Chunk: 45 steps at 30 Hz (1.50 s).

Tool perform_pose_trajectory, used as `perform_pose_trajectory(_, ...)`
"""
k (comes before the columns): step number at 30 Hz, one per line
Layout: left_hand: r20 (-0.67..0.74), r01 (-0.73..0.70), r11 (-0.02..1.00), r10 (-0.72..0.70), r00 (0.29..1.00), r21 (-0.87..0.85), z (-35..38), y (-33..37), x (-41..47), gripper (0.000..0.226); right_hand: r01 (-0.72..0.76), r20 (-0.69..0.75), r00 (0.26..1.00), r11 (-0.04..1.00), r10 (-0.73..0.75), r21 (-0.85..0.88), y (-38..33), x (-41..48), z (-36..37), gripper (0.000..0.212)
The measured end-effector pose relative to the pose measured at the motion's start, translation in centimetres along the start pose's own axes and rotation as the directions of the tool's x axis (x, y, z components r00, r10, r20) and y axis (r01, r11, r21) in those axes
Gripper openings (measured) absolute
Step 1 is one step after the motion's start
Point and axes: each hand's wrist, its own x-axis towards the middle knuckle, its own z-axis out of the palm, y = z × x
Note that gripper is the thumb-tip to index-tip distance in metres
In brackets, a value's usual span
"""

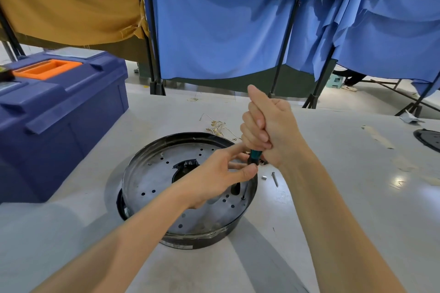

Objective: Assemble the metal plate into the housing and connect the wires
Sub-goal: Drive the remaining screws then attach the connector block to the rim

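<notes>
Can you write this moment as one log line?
right hand grips screwdriver | left hand pinches its handle | tip on metal plate | plate sits in housing

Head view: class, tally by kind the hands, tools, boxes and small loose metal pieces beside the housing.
Hands: 2, left hand and right hand
Screwdriver: 1
Blue toolbox: 1
Loose metal pieces: 2, screw and small sleeve
Total: 6

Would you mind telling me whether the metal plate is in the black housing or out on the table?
In. The perforated metal plate lies within the black housing, whose rim rings it.
</notes>
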Motion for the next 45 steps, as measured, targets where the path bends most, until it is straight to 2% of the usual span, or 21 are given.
perform_pose_trajectory(2,-0.010,-0.017,1.000,0.016,1.000,-0.019,0.2,0.1,0.1,0.029,0.107,-0.230,0.965,0.989,-0.128,-0.101,0.8,-0.3,1.0,0.071)
perform_pose_trajectory(4,0.002,-0.044,0.999,0.044,0.999,-0.022,0.4,0.1,0.1,0.024,0.171,-0.442,0.842,0.930,-0.310,-0.325,1.9,-0.6,2.4,0.076)
perform_pose_trajectory(6,0.015,-0.050,0.998,0.051,0.999,-0.030,0.4,0.2,0.0,0.023,0.177,-0.504,0.783,0.907,-0.364,-0.381,2.4,-0.6,2.8,0.076)
perform_pose_trajectory(8,0.016,-0.020,0.999,0.021,1.000,-0.046,0.1,0.4,0.0,0.030,0.118,-0.384,0.911,0.987,-0.152,-0.111,1.6,-0.3,1.7,0.074)
perform_pose_trajectory(9,0.023,-0.005,0.999,0.006,1.000,-0.046,0.0,0.4,0.0,0.029,0.011,-0.201,0.980,0.998,0.000,0.054,0.9,-0.1,0.8,0.073)
perform_pose_trajectory(11,0.055,0.002,1.000,-0.001,0.998,-0.021,-0.1,0.4,0.0,0.022,-0.179,0.160,0.975,0.973,0.155,0.148,-0.4,0.0,-0.9,0.076)
perform_pose_trajectory(13,0.071,-0.011,1.000,0.011,0.997,0.001,-0.1,0.2,-0.3,0.022,-0.185,0.275,0.949,0.979,0.154,0.091,-0.4,0.0,-1.1,0.073)
perform_pose_trajectory(15,0.049,-0.024,1.000,0.024,0.999,0.006,0.0,0.0,-0.3,0.027,-0.138,0.146,0.981,0.989,0.128,0.058,0.1,0.2,-0.3,0.069)
perform_pose_trajectory(17,0.018,-0.016,1.000,0.016,1.000,-0.019,0.1,0.0,-0.2,0.030,0.009,-0.111,0.994,1.000,-0.006,0.027,0.8,0.1,0.7,0.067)
perform_pose_trajectory(19,0.024,-0.032,0.999,0.032,0.999,-0.022,0.2,0.3,-0.1,0.027,0.166,-0.357,0.914,0.981,-0.192,-0.102,1.6,-0.3,1.6,0.072)
perform_pose_trajectory(21,0.024,-0.040,0.998,0.041,0.999,-0.039,0.1,0.1,-0.1,0.028,0.217,-0.443,0.848,0.953,-0.290,-0.210,2.3,-0.7,2.3,0.075)
perform_pose_trajectory(23,-0.003,-0.019,0.998,0.019,1.000,-0.064,-0.3,-0.3,-0.1,0.029,0.129,-0.351,0.925,0.989,-0.146,-0.072,1.8,-0.5,2.2,0.073)
perform_pose_trajectory(26,-0.004,-0.007,1.000,0.006,1.000,-0.020,-0.5,-0.6,0.1,0.020,-0.170,0.058,0.984,0.984,0.167,0.060,-0.3,0.5,0.4,0.075)
perform_pose_trajectory(29,0.004,0.004,1.000,-0.004,1.000,-0.028,-0.4,-0.3,0.0,0.022,-0.156,0.182,0.971,0.988,0.155,-0.009,-0.4,0.7,0.0,0.069)
perform_pose_trajectory(32,-0.011,0.016,0.999,-0.016,1.000,-0.047,-0.4,-0.5,0.0,0.034,0.027,-0.095,0.995,0.998,-0.032,-0.049,0.9,0.5,1.4,0.068)
perform_pose_trajectory(35,-0.010,0.000,0.997,-0.001,1.000,-0.072,-0.1,-0.3,0.0,0.034,0.225,-0.449,0.840,0.948,-0.305,-0.223,2.1,-0.1,2.7,0.074)
perform_pose_trajectory(37,-0.004,-0.010,0.998,0.010,1.000,-0.057,0.1,-0.1,0.0,0.031,0.246,-0.511,0.800,0.948,-0.316,-0.201,2.3,-0.6,2.6,0.074)
perform_pose_trajectory(39,-0.024,0.008,0.998,-0.009,1.000,-0.058,0.1,0.1,0.0,0.024,0.138,-0.401,0.905,0.990,-0.143,-0.043,1.6,-0.6,1.4,0.069)
perform_pose_trajectory(41,-0.024,0.020,0.998,-0.021,0.999,-0.058,0.1,0.2,0.0,0.025,-0.078,-0.101,0.991,0.993,0.087,0.084,0.4,-0.3,-0.1,0.068)
perform_pose_trajectory(43,-0.009,0.024,0.998,-0.025,1.000,-0.065,0.1,0.2,0.0,0.025,-0.167,0.107,0.982,0.982,0.158,0.086,-0.2,0.0,-0.8,0.068)
perform_pose_trajectory(45,-0.017,0.025,0.997,-0.026,1.000,-0.076,0.0,0.2,-0.2,0.026,-0.145,0.113,0.984,0.986,0.135,0.087,0.1,0.4,-0.4,0.069)
